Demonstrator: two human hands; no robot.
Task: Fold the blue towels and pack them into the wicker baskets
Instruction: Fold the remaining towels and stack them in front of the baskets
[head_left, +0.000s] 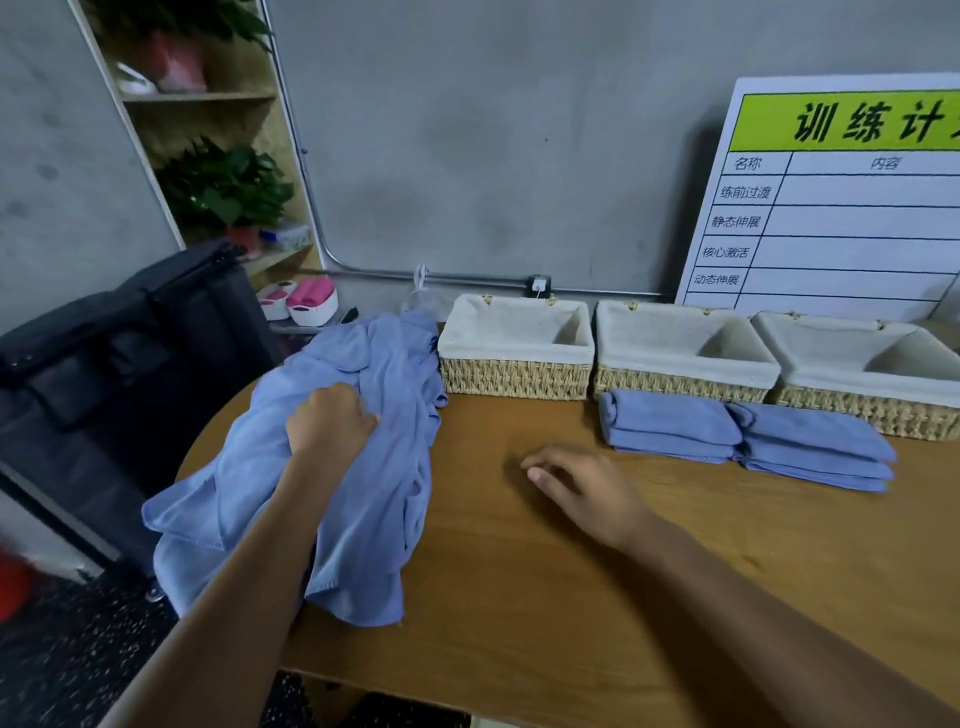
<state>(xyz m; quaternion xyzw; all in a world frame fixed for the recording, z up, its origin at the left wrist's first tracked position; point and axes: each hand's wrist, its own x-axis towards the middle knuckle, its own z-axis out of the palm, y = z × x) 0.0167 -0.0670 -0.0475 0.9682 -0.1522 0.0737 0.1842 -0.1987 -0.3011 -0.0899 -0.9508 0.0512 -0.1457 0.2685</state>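
A brown wooden table stands by a gray wall; the white board reads "训练计". The left hand grabs the blue towel pile left of 3 baskets, and the right hand lies loose, fingers apart.

On the white board against the wall we read 训练计, 名称, 内容, 练前过渡, 静态伸展, 核心激活 and 动态伸展.

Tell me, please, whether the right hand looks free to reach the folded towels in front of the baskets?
Probably yes: the right hand hovers open and empty over bare table, and nothing lies between it and the folded towels.
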